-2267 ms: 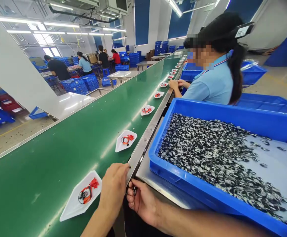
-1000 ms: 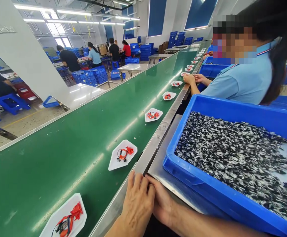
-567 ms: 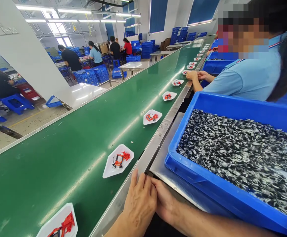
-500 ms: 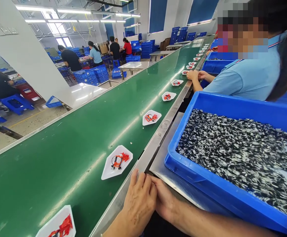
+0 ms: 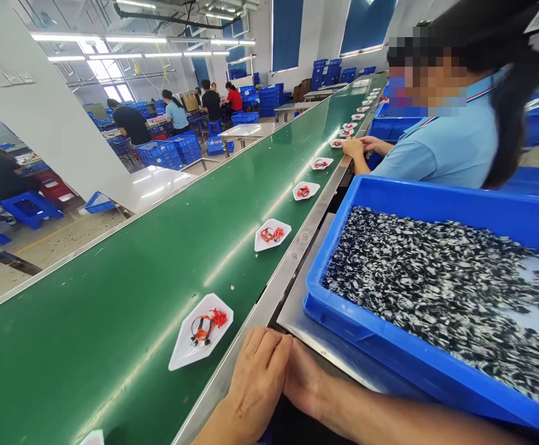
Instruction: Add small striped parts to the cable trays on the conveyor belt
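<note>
My left hand [image 5: 258, 374] rests at the conveyor's metal edge rail [image 5: 288, 266], back of the hand up, fingers curled together. Against it lies my right hand [image 5: 304, 378], also closed, its fingertips mostly hidden behind the left. Whether anything is inside either hand cannot be seen. The nearest whole white tray [image 5: 186, 346] sits on the green belt [image 5: 125, 290], left of my left hand and apart from it. It carries a dark loop with orange and red pieces. Right of my hands, a blue bin [image 5: 371, 334] holds many small black-and-white pieces [image 5: 427, 272].
More white trays, such as this one [image 5: 272, 235], line the belt's right side into the distance. A co-worker in a light blue shirt [image 5: 445, 148] sits beyond the bin, hands at the belt edge. Stacked blue crates [image 5: 170, 151] and other seated people are across the belt.
The trays have moved along the belt toward me and to the left; the nearest one is leaving the bottom edge. My left fingers have curled further down, and the view has shifted slightly.
</note>
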{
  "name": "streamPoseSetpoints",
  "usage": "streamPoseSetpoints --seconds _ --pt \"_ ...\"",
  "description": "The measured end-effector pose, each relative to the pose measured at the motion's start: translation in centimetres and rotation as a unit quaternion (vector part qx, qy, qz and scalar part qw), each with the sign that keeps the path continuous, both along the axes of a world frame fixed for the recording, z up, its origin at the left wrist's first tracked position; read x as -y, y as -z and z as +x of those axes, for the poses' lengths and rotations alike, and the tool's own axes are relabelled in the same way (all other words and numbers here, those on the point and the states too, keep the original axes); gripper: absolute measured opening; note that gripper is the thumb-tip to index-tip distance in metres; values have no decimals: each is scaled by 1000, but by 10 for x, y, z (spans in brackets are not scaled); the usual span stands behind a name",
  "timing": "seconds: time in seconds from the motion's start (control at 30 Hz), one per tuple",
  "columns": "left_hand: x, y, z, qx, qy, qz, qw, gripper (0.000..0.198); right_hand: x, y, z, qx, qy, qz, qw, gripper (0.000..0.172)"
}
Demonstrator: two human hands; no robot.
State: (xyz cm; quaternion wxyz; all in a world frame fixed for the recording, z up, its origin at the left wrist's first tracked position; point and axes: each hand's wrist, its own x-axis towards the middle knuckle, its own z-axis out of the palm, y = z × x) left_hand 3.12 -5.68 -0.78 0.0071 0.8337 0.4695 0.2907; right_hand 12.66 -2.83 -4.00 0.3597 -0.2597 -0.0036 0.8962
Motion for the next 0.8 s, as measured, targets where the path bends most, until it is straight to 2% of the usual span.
streamPoseSetpoints --seconds 0.1,0.2,0.37,0.5,0.67,0.8 --pt "-5 -6 -2 33 -5 35 999 31 -1 4 -3 28 -13 13 999 12" --pt "-20 -17 -9 47 -56 23 997 24 -4 7 -5 60 -48 -8 997 19" --pt "-69 -44 -25 -23 -186 -81 979 23 -8 4 -4 80 -58 -41 994 24" --pt "-111 -57 -32 -81 -252 -103 959 24 -8 1 -3 84 -78 -44 992 28" --pt "-144 -54 -29 -166 -289 -97 938 19 -9 -2 -3 91 -78 -38 992 31" --pt "-149 -47 -26 -207 -298 -100 926 23 -10 -4 -3 90 -72 -36 993 33"
